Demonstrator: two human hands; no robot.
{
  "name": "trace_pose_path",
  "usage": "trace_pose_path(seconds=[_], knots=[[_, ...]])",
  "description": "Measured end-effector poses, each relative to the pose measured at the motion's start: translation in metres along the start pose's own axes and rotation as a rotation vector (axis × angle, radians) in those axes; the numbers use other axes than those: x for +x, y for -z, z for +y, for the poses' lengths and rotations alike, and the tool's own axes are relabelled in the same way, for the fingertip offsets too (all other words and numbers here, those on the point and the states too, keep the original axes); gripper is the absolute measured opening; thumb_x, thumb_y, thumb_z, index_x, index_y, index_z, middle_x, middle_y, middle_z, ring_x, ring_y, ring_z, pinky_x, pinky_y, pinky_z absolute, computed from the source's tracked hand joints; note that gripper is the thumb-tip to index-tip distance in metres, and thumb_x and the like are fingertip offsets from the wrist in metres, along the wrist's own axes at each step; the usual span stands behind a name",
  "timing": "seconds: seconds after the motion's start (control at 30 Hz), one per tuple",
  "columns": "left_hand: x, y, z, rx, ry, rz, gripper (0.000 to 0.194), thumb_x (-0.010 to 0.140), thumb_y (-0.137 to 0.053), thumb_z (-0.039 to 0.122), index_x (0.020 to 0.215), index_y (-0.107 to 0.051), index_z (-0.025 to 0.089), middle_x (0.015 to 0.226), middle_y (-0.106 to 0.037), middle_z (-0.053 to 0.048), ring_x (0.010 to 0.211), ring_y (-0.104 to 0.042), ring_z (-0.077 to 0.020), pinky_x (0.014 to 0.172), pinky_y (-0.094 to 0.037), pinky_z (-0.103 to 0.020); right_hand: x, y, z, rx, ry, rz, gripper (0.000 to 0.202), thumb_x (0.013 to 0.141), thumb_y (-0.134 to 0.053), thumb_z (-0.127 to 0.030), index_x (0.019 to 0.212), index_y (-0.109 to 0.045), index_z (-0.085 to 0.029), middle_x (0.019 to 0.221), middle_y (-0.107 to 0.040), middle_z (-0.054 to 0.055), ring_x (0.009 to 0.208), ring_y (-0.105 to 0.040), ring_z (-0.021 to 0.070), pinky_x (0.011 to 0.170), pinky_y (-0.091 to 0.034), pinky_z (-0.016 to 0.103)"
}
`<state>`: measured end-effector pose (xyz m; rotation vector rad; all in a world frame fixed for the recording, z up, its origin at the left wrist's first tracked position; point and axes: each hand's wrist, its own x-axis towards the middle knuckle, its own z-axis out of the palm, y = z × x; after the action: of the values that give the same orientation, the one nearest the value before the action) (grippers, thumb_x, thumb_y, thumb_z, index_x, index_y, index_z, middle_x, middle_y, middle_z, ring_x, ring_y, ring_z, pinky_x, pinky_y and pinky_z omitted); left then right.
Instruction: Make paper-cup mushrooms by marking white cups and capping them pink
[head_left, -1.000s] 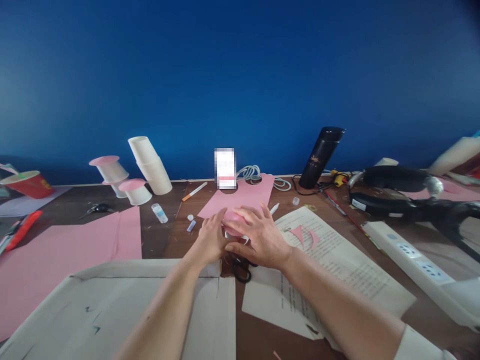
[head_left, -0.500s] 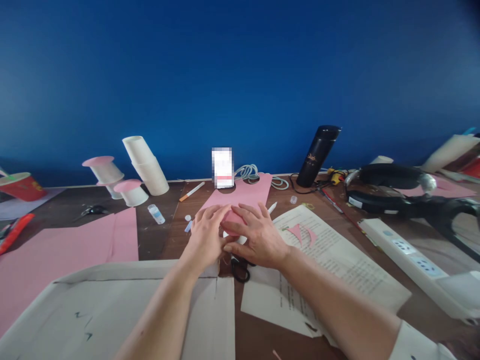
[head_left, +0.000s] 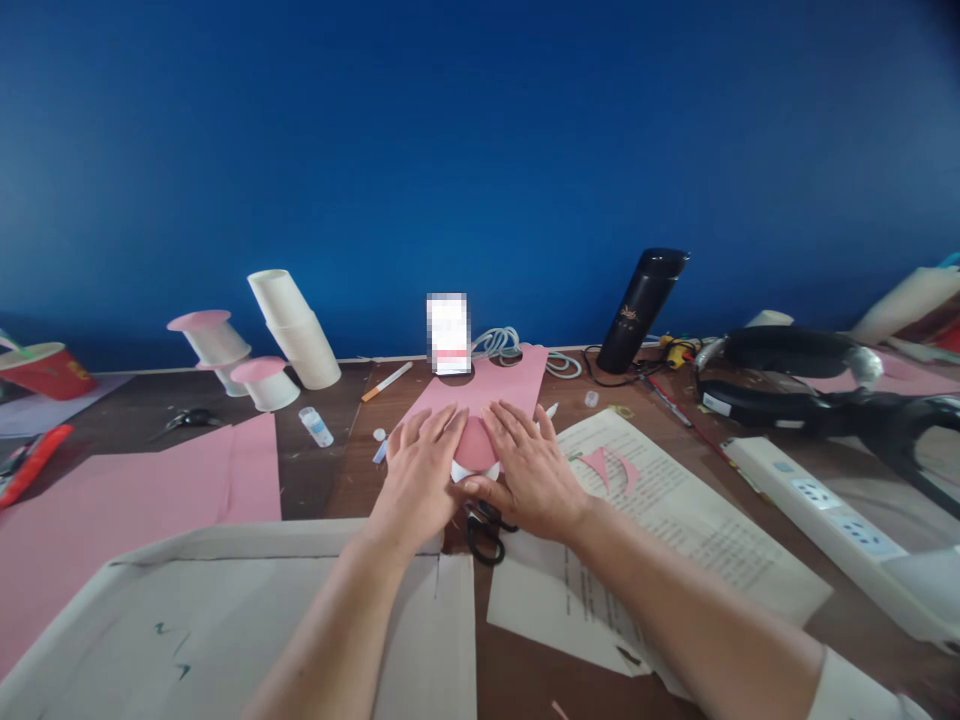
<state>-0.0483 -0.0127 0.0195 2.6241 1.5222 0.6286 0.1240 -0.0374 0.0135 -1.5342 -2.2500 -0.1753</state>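
Observation:
A white paper cup [head_left: 474, 473] stands upside down in front of me, with a pink paper circle [head_left: 476, 447] on its base. My left hand [head_left: 426, 465] lies against the left side, its fingers over the circle's edge. From the right, my right hand [head_left: 529, 468] grips the same cup, fingers stretched forward along the rim of the circle and thumb across the near side. Much of the cup is hidden by the hands. Black-handled scissors [head_left: 486, 545] lie just below them, partly covered. Beyond the fingers is a pink paper sheet [head_left: 499, 385].
At the left are cups topped with pink circles [head_left: 259, 371], stacked white cups [head_left: 296, 330] and a small glue bottle [head_left: 316, 427]. A phone [head_left: 448, 333] leans at the wall. To the right are printed sheets [head_left: 675, 520], a black flask [head_left: 641, 312] and a power strip [head_left: 825, 525].
My fingers have spread outward from the middle of the pink circle to its edges, so more of the circle and the cup shows. The view has shifted slightly.

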Motion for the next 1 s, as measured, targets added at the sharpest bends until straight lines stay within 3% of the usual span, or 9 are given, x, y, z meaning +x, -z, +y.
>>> trace_pose_path(seconds=[0.37, 0.8, 1.0], knots=[[-0.0026, -0.0020, 0.0022, 0.027, -0.019, -0.015, 0.067, 0.077, -0.049, 0.019, 0.142, -0.033, 0.020, 0.145, -0.042, -0.008, 0.132, -0.030, -0.0312, 0.108, -0.017, -0.052, -0.0019, -0.0051, -0.0057, -0.061, -0.065, -0.004, 0.076, 0.089, -0.030, -0.063, 0.139, -0.036, -0.006, 0.143, -0.040, 0.019, 0.135, -0.031, 0.0310, 0.111, -0.015, 0.057], [-0.0012, 0.0011, 0.0055, 0.012, 0.013, -0.056, 0.069, 0.075, -0.048, 0.013, 0.141, -0.033, 0.021, 0.144, -0.043, -0.009, 0.133, -0.030, -0.0302, 0.106, -0.022, -0.050, -0.0008, -0.0022, -0.0041, -0.061, -0.071, -0.028, 0.073, 0.090, -0.028, -0.060, 0.140, -0.034, -0.007, 0.142, -0.042, 0.017, 0.135, -0.031, 0.0298, 0.111, -0.015, 0.056], [-0.0014, -0.0007, 0.0043, 0.012, -0.001, -0.033, 0.064, 0.079, -0.048, 0.017, 0.141, -0.034, 0.019, 0.143, -0.043, -0.010, 0.132, -0.031, -0.0306, 0.106, -0.022, -0.050, 0.0003, 0.0001, -0.0050, -0.049, -0.071, -0.018, 0.072, 0.091, -0.029, -0.060, 0.138, -0.038, -0.007, 0.141, -0.044, 0.018, 0.134, -0.033, 0.0296, 0.111, -0.015, 0.056]])
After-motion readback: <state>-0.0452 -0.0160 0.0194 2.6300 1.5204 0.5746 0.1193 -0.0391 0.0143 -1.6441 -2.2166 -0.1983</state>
